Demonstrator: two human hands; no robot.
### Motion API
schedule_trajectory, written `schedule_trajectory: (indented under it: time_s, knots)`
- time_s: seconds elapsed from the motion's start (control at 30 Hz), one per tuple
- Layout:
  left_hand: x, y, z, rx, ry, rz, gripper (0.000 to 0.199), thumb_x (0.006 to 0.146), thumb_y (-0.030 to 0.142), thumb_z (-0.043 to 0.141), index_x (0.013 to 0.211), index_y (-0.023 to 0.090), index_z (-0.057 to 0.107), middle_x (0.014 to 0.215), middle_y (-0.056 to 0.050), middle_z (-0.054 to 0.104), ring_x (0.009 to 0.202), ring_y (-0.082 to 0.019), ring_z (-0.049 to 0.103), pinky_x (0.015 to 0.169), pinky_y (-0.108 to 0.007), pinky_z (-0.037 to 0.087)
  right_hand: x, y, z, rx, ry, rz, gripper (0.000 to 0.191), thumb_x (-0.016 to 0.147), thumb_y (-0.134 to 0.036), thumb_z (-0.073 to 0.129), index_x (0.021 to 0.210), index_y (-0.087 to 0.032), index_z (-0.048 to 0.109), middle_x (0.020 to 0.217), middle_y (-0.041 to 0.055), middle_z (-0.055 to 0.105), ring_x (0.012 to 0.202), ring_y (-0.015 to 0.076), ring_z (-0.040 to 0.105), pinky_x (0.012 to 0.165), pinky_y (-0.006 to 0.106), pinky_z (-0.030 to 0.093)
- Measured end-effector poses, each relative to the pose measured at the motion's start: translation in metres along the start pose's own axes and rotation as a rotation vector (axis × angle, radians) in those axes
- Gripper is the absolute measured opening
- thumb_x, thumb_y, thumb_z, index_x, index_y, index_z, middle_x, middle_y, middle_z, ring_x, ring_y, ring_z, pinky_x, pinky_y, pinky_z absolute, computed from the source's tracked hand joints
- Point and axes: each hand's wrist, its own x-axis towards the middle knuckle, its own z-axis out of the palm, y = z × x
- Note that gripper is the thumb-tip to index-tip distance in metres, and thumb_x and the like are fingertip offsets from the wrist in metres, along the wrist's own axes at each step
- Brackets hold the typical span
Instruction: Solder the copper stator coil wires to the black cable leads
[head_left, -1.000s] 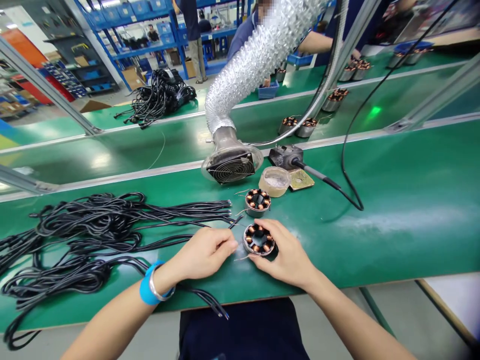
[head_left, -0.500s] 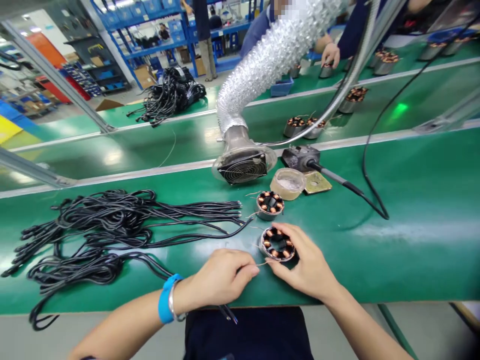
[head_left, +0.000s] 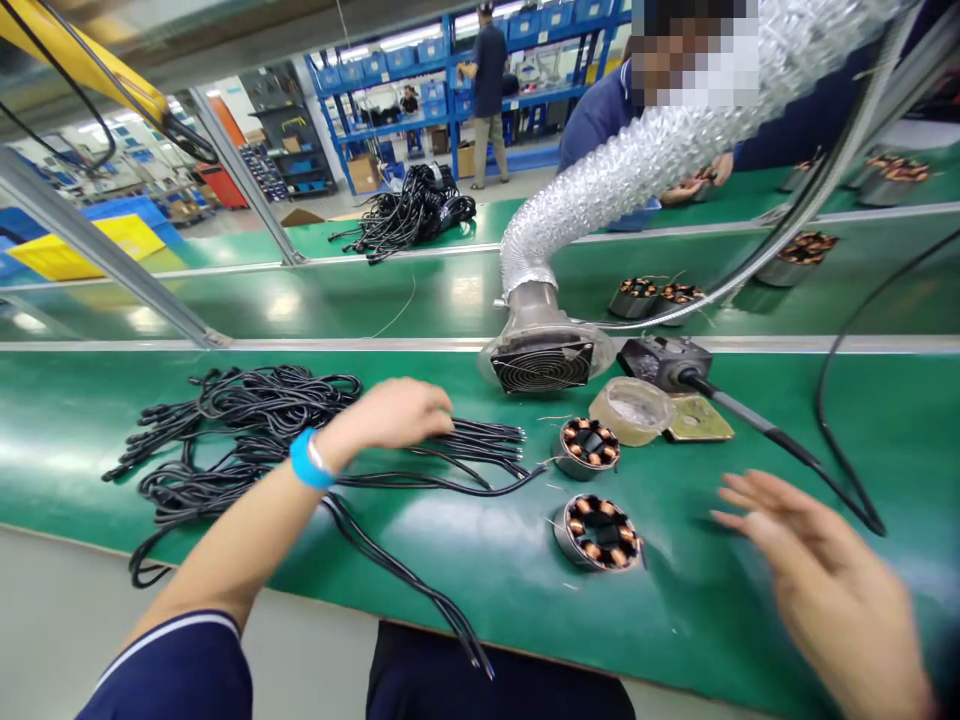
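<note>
My left hand, with a blue band on the wrist, hovers over the black cables; its fingers are loosely bent and slightly apart, with nothing visible in them. Blurred by motion, my right hand is over the right side of the green bench with fingers spread, holding nothing. Between the hands stands a motor stator with copper windings, untouched. Just behind it is a second stator, near the bare ends of the cables. Thin wire ends stick out from both stators.
A soldering iron rests in its holder, its cord curving right. Beside it are a round tub and a yellowish pad. A fume extractor hangs from a silver duct. A co-worker is across the line.
My right hand has let go of the nearer stator and moved right. The left hand has released the stator's thin wire and moved up and left to the cables. The view has shifted.
</note>
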Motion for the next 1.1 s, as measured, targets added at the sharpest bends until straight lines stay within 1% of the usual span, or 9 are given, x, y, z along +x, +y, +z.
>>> schedule_trajectory:
  time_s: [0.07, 0.2, 0.4, 0.5, 0.67, 0.77, 0.9, 1.0, 1.1]
  knots:
    - [0.033, -0.046, -0.022, 0.077, 0.144, -0.227, 0.034, 0.095, 0.036, 0.052, 0.119, 0.017, 0.067, 0.123, -0.012, 0.068, 0.116, -0.029, 0.061, 0.098, -0.036, 0.045, 0.025, 0.009, -0.008, 0.087, 0.184, 0.207, 0.046, 0.074, -0.050, 0.075, 0.113, -0.029, 0.062, 0.114, 0.0164, 0.067, 0.078, 0.0269, 0.069, 0.065, 0.042, 0.059]
    - [0.089, -0.097, -0.032, 0.084, 0.220, -0.424, 0.041, 0.094, 0.035, 0.058, 0.130, 0.014, 0.055, 0.130, -0.014, 0.058, 0.115, -0.027, 0.059, 0.097, -0.049, 0.049, 0.073, 0.007, 0.005, 0.074, 0.216, 0.184, 0.069, 0.069, -0.056, 0.073, 0.128, -0.025, 0.056, 0.075, 0.0061, 0.065, 0.061, 0.0238, 0.062, 0.054, 0.039, 0.055]
    - [0.117, -0.111, -0.023, -0.069, 0.259, -0.434, 0.032, 0.094, 0.035, 0.060, 0.119, 0.015, 0.060, 0.119, -0.010, 0.063, 0.102, -0.022, 0.063, 0.087, -0.043, 0.055, 0.118, -0.003, 0.035, -0.132, 0.206, 0.098, 0.044, 0.071, -0.049, 0.071, 0.107, -0.023, 0.073, 0.093, 0.0071, 0.075, 0.084, 0.0260, 0.068, 0.083, 0.041, 0.055]
    - [0.105, -0.110, -0.036, -0.204, 0.356, -0.415, 0.031, 0.095, 0.039, 0.051, 0.099, 0.011, 0.065, 0.100, -0.011, 0.069, 0.089, -0.022, 0.066, 0.079, -0.038, 0.054, 0.120, -0.004, 0.032, -0.115, 0.207, 0.108, 0.040, 0.075, -0.049, 0.068, 0.105, -0.022, 0.074, 0.078, 0.0057, 0.074, 0.069, 0.0235, 0.069, 0.074, 0.039, 0.058]
    - [0.032, -0.068, -0.038, -0.571, 0.473, -0.255, 0.044, 0.096, 0.045, 0.022, 0.083, 0.016, 0.053, 0.078, -0.007, 0.068, 0.057, -0.015, 0.058, 0.054, -0.027, 0.048, 0.084, -0.022, 0.004, 0.015, 0.344, 0.068, 0.039, 0.078, -0.048, 0.069, 0.104, -0.018, 0.068, 0.073, 0.0028, 0.069, 0.052, 0.0169, 0.064, 0.045, 0.027, 0.052]
    - [-0.024, -0.013, -0.006, -1.214, 0.341, 0.050, 0.039, 0.091, 0.054, 0.045, 0.079, 0.017, 0.052, 0.067, -0.003, 0.065, 0.043, -0.010, 0.049, 0.045, -0.023, 0.041, 0.040, -0.048, 0.007, 0.143, 0.531, -0.128, 0.041, 0.074, -0.039, 0.079, 0.107, -0.020, 0.062, 0.063, -0.0053, 0.062, 0.045, 0.0133, 0.060, 0.043, 0.025, 0.050]
    - [-0.056, 0.060, 0.047, -1.607, -0.017, 0.220, 0.039, 0.091, 0.049, 0.056, 0.079, 0.012, 0.060, 0.074, -0.008, 0.072, 0.040, -0.007, 0.052, 0.044, -0.021, 0.037, -0.020, -0.090, 0.045, 0.118, 0.298, -0.346, 0.032, 0.097, -0.030, 0.054, 0.128, -0.022, 0.055, 0.068, -0.0016, 0.071, 0.054, 0.0170, 0.069, 0.057, 0.031, 0.060]
    - [-0.057, 0.088, 0.068, -1.719, -0.105, 0.345, 0.038, 0.093, 0.047, 0.055, 0.081, 0.012, 0.061, 0.080, -0.009, 0.074, 0.042, -0.007, 0.055, 0.045, -0.021, 0.038, -0.046, -0.114, 0.075, 0.023, 0.019, -0.546, 0.019, 0.094, -0.023, 0.059, 0.114, -0.023, 0.061, 0.097, 0.0047, 0.077, 0.080, 0.0188, 0.075, 0.069, 0.029, 0.062]
    - [-0.059, 0.093, 0.072, -1.756, -0.103, 0.424, 0.037, 0.094, 0.046, 0.054, 0.083, 0.012, 0.062, 0.083, -0.009, 0.074, 0.044, -0.008, 0.057, 0.046, -0.022, 0.040, -0.055, -0.122, 0.090, 0.107, -0.045, -0.617, 0.016, 0.089, -0.014, 0.063, 0.101, -0.024, 0.060, 0.097, 0.0029, 0.076, 0.082, 0.0173, 0.075, 0.071, 0.026, 0.063]
